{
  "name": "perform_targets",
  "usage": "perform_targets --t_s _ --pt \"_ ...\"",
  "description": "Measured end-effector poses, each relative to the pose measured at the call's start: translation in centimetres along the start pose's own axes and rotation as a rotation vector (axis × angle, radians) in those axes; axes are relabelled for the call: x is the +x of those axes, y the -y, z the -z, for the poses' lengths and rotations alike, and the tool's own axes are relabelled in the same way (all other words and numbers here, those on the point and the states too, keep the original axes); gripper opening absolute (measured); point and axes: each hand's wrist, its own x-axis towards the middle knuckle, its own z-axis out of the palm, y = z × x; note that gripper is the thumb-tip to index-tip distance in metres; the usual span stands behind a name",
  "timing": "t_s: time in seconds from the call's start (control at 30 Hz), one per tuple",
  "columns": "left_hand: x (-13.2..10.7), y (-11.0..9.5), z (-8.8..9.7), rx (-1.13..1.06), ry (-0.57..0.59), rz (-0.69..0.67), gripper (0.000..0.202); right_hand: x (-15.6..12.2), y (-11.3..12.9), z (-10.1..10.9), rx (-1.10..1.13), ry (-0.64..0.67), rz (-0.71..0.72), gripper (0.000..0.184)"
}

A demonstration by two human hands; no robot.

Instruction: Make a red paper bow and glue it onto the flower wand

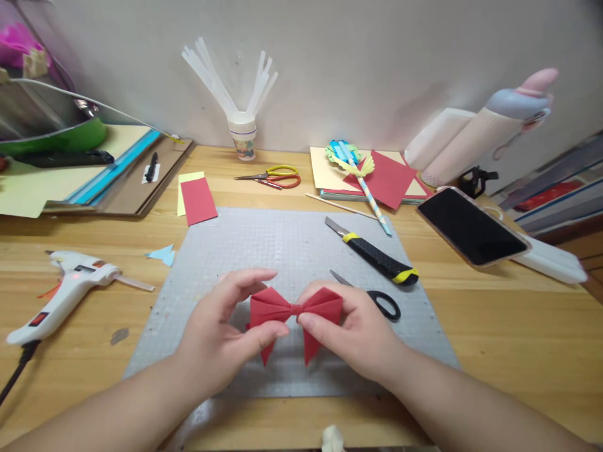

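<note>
A red paper bow [296,309] with two folded loops and two pointed tails is held above the grey cutting mat [264,245]. My left hand [226,320] has its thumb against the front of the left loop, the index finger curved above it. My right hand [358,326] pinches the right loop near the centre knot, thumb in front and fingers behind. The fingers behind the bow are partly hidden. Black-handled scissors [387,306] lie on the mat beside my right hand, partly covered by it. Beyond them rests a black and yellow utility knife [381,254], blade out.
A white glue gun [61,295] lies at left with its cord. Behind the mat are red card [198,199], yellow-and-red-handled scissors [277,176] and a paper cup [243,138] of glue sticks. A paper flower [365,188], a phone [471,226] and a bottle [490,132] are at right.
</note>
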Motion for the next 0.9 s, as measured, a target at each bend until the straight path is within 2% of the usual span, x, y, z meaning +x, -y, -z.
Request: perform_targets --t_s 0.03,0.1,0.17,0.23,0.37,0.5,0.6,0.77,0.83,0.9 --pt "0.1 0.0 -0.2 -0.06 0.007 0.087 0.05 0.1 0.0 -0.2 0.073 -0.003 -0.112 0.015" --pt "0.3 -0.3 -0.3 -0.169 0.044 0.244 0.047 0.2 -0.1 -0.3 0.163 -0.006 -0.227 0.018" --pt "0.5 -0.6 -0.4 -0.252 0.06 0.352 0.041 0.4 -0.2 -0.3 0.197 -0.005 -0.248 0.018" --pt "0.6 -0.8 -0.5 -0.289 0.064 0.402 0.04 0.5 -0.2 -0.1 0.211 0.005 -0.248 0.017" --pt "0.4 -0.9 -0.7 -0.222 0.056 0.376 0.038 0.6 -0.1 -0.1 0.208 0.008 -0.255 0.017" --pt "0.6 -0.6 -0.5 -0.17 0.039 0.284 0.037 0.7 -0.2 -0.2 0.226 -0.025 -0.273 0.019" --pt "1.4 0.1 0.0 -0.176 -0.08 0.226 0.03 0.8 -0.6 -0.1 0.319 -0.048 -0.292 0.022" --pt "3.0 0.9 1.5 -0.135 -0.351 0.243 0.027 1.2 -1.7 0.2 0.549 -0.06 -0.396 0.03" --pt "3.5 0.5 2.1 -0.103 -0.377 0.254 0.025 1.4 -2.0 0.4 0.589 -0.07 -0.417 0.032" --pt "4.2 -0.2 2.7 -0.051 -0.334 0.252 0.023 1.6 -2.3 0.5 0.599 -0.071 -0.412 0.033"
